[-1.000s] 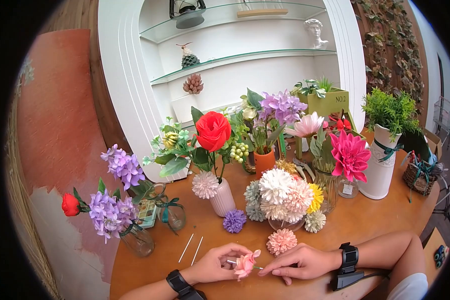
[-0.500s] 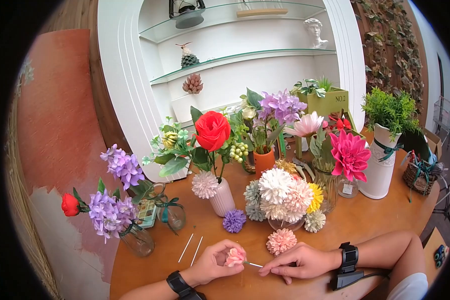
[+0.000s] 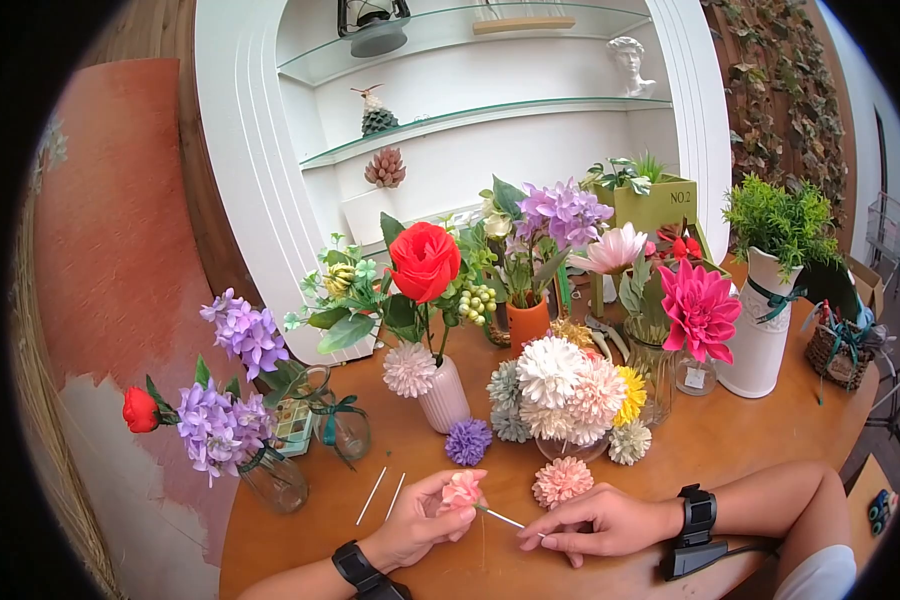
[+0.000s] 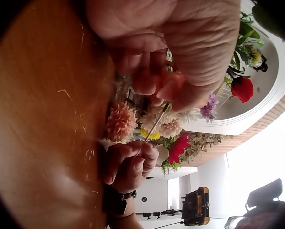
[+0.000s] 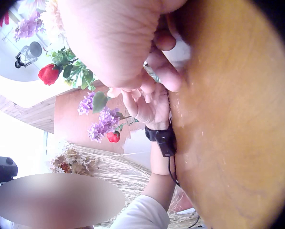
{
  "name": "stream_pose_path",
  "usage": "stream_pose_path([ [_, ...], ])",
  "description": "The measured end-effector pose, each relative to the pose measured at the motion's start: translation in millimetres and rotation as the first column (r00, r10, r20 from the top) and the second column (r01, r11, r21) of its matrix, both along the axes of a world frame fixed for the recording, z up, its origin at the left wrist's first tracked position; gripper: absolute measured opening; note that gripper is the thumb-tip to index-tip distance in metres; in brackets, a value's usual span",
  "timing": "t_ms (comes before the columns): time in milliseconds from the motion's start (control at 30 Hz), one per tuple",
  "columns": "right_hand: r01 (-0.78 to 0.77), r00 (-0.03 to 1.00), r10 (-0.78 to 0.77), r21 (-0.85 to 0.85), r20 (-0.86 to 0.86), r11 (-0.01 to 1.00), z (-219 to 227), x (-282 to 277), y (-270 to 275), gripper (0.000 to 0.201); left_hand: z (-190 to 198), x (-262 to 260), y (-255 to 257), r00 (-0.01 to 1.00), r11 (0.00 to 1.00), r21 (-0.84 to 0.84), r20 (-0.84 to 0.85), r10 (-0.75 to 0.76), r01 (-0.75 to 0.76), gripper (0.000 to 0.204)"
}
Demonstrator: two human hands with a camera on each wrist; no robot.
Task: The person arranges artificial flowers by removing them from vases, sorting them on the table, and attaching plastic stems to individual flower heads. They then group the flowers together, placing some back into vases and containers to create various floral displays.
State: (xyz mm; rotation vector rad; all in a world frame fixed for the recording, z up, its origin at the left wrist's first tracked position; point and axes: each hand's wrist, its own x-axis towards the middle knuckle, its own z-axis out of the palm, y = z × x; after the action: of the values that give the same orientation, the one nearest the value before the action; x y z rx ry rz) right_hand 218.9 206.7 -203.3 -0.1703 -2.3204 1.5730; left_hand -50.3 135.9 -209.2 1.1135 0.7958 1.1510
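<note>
Above the front of the table, my left hand [image 3: 417,525] holds a small pink artificial flower [image 3: 461,490] between thumb and fingers. A thin white stick [image 3: 502,517] runs from the flower's green base to my right hand [image 3: 605,520], whose thumb and fingertips pinch its other end. In the left wrist view the stick [image 4: 155,125] slants between both hands, and the pink petals [image 4: 171,86] are partly hidden by my fingers. Two similar white sticks [image 3: 372,497] lie on the table left of my left hand.
Just beyond my hands lie a peach pompom flower [image 3: 563,483] and a purple one [image 3: 468,442]. Behind stand a bowl of pompom flowers [image 3: 570,449], a pink vase [image 3: 444,398] and a white vase [image 3: 755,350]. Glass bottles [image 3: 278,486] with purple flowers stand at left.
My left hand has carried the pink flower left and away from me, turning it upward. More of the white stick shows between the hands, now tilted. My right hand has stayed almost still.
</note>
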Motion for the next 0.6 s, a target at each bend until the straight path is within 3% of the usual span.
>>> stream_pose_path([
  [400,0.010,0.999,-0.009,-0.043,0.032,0.999,1.7,0.2,0.7,0.032,3.8,-0.2,-0.1,0.997,1.000,0.009,-0.071,-0.023,0.023,0.060],
  [467,0.033,0.998,-0.025,-0.159,0.050,0.987,2.6,-0.4,0.0,0.037,4.7,-0.4,-0.1,0.996,1.000,0.021,-0.085,0.017,-0.015,0.057],
  [600,0.042,0.997,-0.051,-0.156,-0.049,0.987,-4.9,-1.3,2.0,0.037,9.5,-5.7,2.7,0.992,0.993,0.081,-0.082,0.091,-0.084,0.050],
])
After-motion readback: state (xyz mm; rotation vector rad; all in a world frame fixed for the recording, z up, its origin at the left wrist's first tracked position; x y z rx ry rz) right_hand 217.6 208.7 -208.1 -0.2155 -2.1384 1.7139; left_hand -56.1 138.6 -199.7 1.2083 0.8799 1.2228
